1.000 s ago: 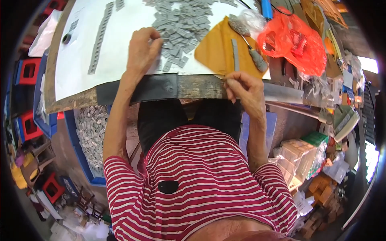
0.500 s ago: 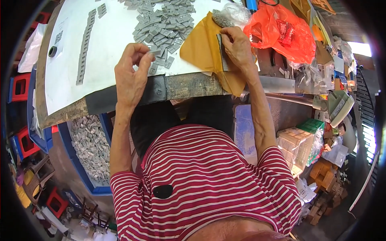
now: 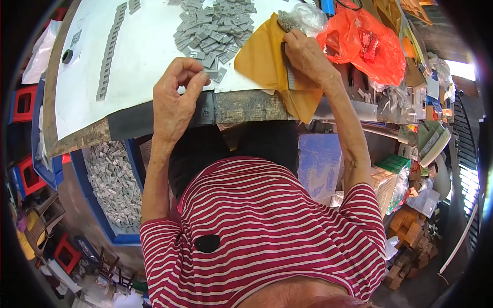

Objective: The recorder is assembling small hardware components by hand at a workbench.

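Above the near edge of the white-covered table, my left hand (image 3: pixel 177 100) pinches a small flat grey plate (image 3: pixel 211 74) between thumb and fingertips, just in front of a heap of similar grey plates (image 3: pixel 215 33). To the right, my right hand (image 3: pixel 310 59) rests on a folded yellow-brown sheet (image 3: pixel 259 59) that hangs over the table edge. Its fingers are curled at the top of a narrow grey strip lying along the sheet; what exactly they grip is hidden. On the left of the table stands a long straight row of grey pieces (image 3: pixel 110 54).
A red plastic bag (image 3: pixel 367 49) and a clear bag (image 3: pixel 308 18) lie at the right. A black ring (image 3: pixel 67 56) sits at the far left. Below the table, a blue bin (image 3: pixel 115 237) holds many grey pieces. A blue board (image 3: pixel 319 164) stands under the table's right part.
My left hand has moved slightly right and down with the grey plate in its fingertips. My right hand has shifted a little up along the sheet, its elbow swinging outward. The view has shifted slightly.
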Demonstrator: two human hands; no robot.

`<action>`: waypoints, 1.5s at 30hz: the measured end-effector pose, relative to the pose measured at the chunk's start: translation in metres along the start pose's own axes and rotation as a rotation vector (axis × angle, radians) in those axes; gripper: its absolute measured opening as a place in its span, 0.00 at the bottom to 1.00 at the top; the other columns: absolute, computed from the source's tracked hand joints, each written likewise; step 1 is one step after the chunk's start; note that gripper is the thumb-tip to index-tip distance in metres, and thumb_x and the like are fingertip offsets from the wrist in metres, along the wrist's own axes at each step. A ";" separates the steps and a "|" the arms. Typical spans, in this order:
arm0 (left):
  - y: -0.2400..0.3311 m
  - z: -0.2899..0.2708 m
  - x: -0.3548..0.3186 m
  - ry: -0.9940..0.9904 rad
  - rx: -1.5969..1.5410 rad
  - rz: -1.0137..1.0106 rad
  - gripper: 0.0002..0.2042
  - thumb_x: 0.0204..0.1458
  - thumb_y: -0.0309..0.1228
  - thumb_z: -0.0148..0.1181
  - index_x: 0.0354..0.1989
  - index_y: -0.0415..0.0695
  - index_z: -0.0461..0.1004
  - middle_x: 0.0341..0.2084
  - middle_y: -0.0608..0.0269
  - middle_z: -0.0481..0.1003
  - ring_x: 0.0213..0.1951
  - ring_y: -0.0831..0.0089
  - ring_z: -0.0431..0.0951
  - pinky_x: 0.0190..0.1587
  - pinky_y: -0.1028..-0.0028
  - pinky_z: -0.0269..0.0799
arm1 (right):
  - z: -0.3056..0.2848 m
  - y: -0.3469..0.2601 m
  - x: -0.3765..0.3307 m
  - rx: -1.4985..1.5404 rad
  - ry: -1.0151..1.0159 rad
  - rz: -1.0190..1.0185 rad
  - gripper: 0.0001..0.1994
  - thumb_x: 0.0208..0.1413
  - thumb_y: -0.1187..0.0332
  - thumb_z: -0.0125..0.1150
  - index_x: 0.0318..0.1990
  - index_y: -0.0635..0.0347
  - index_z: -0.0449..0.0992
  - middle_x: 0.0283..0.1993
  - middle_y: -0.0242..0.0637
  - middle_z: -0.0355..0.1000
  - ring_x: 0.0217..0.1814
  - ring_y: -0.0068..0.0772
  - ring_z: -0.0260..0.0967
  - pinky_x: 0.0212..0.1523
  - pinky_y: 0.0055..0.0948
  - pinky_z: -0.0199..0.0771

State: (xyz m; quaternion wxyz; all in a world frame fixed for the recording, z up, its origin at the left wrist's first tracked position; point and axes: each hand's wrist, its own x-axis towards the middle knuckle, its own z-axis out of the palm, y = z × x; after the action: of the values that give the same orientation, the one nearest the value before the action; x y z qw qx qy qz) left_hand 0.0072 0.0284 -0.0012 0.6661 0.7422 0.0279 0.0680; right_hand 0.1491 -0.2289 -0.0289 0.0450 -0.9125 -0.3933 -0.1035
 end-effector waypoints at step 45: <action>-0.017 0.025 -0.007 -0.111 -0.327 -0.066 0.09 0.48 0.24 0.53 0.39 0.38 0.70 0.22 0.67 0.74 0.25 0.86 0.70 0.29 0.86 0.64 | -0.048 -0.092 0.000 1.843 -0.321 0.614 0.05 0.49 0.74 0.53 0.30 0.69 0.70 0.21 0.35 0.68 0.20 0.17 0.63 0.19 0.15 0.61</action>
State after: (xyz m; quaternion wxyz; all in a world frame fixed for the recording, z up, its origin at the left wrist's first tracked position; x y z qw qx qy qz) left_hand 0.0047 0.0047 -0.0209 0.7805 0.6251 0.0037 0.0087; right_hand 0.0742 -0.1738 0.0184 0.7097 -0.5861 -0.0673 0.3850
